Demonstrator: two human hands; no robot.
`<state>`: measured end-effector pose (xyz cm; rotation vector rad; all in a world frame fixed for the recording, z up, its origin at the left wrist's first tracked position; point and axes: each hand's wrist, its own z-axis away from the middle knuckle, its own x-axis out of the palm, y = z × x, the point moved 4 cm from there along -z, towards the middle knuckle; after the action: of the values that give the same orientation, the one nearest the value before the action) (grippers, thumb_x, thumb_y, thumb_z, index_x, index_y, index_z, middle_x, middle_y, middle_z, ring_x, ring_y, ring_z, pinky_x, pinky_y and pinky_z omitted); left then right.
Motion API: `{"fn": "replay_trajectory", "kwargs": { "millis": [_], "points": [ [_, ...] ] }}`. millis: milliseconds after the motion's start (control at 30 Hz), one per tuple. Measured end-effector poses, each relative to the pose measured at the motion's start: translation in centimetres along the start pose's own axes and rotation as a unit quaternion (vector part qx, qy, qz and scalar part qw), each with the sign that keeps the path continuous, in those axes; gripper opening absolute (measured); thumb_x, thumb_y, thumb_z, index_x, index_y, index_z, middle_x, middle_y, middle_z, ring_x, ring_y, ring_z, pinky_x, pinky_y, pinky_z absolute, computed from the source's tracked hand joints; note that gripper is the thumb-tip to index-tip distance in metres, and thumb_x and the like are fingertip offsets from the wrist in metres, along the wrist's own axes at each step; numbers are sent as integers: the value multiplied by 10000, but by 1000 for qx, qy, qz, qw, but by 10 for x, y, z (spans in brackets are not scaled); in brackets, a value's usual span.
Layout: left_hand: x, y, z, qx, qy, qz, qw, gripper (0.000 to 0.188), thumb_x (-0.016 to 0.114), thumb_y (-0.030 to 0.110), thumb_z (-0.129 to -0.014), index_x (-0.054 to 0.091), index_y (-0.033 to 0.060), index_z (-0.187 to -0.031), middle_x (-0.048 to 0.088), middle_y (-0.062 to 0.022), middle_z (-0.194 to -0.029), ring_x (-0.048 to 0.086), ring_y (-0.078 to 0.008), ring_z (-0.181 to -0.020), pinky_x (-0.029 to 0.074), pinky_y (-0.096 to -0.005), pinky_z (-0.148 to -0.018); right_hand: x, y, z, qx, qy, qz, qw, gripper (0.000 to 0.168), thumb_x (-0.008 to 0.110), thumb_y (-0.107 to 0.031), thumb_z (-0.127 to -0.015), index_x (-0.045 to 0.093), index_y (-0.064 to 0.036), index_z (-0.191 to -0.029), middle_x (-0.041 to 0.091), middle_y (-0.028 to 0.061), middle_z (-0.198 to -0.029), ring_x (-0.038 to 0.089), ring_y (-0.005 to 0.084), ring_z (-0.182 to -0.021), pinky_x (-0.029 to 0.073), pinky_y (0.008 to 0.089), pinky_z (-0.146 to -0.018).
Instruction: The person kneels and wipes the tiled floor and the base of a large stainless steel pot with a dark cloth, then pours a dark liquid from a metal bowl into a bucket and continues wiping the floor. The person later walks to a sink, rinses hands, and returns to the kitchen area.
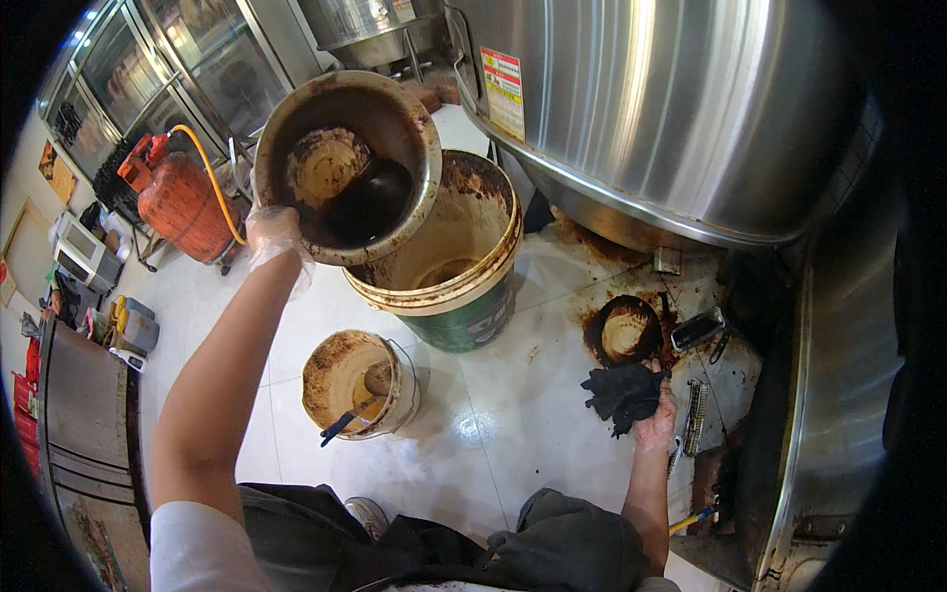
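My left hand [274, 229], in a clear plastic glove, grips the rim of a round metal basin [300, 118]. The basin is tilted, with dark liquid [370, 203] pooled at its lower right and a crusted pale patch on its bottom. It is held above a large green bucket [459, 318] with a cream, brown-stained inside. My right hand [657, 414] holds a crumpled black cloth [625, 396] low over the floor. Just beyond the cloth is a pale round patch [625, 334] ringed by dark grease.
A smaller stained bucket [322, 370] holds a blue-handled tool [340, 427]. A large steel drum-shaped oven [651, 111] overhangs the floor at right. Near my right hand lie a phone-like object [698, 328] and a metal strip [695, 416]. An orange gas cylinder [189, 207] with a yellow hose stands left.
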<state>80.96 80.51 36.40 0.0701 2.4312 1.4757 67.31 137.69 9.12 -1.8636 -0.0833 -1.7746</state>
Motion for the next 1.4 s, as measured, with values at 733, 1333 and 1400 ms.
{"fn": "replay_trajectory", "kwargs": {
  "millis": [733, 1333, 1400],
  "points": [
    [51, 4, 36, 179, 74, 79, 978, 526, 486, -134, -759, 528, 69, -1243, 610, -135, -1132, 581, -219, -1000, 427, -327, -906, 17, 1, 13, 24, 5, -23, 999, 291, 582, -186, -860, 478, -58, -1100, 516, 58, -1111, 471, 228, -1084, 363, 389, -978],
    [11, -77, 15, -441, -75, 327, 832, 309, 468, -63, -759, 496, -92, -1065, 579, -221, -1032, 564, -348, -992, 438, -478, -952, -80, -11, -35, -102, 252, 799, 536, 420, 587, -247, -853, 504, -2, -1184, 498, 162, -1250, 472, 307, -1147, 333, 334, -1018],
    [3, -60, 23, -451, -104, 307, 832, 332, 476, -67, -738, 488, -94, -1068, 575, -226, -1023, 566, -360, -980, 448, -471, -945, -75, 23, -26, -166, 204, 825, 500, 471, 572, -315, -856, 486, -53, -1237, 414, 169, -1334, 410, 354, -1196, 287, 410, -1038]
  ]
}}
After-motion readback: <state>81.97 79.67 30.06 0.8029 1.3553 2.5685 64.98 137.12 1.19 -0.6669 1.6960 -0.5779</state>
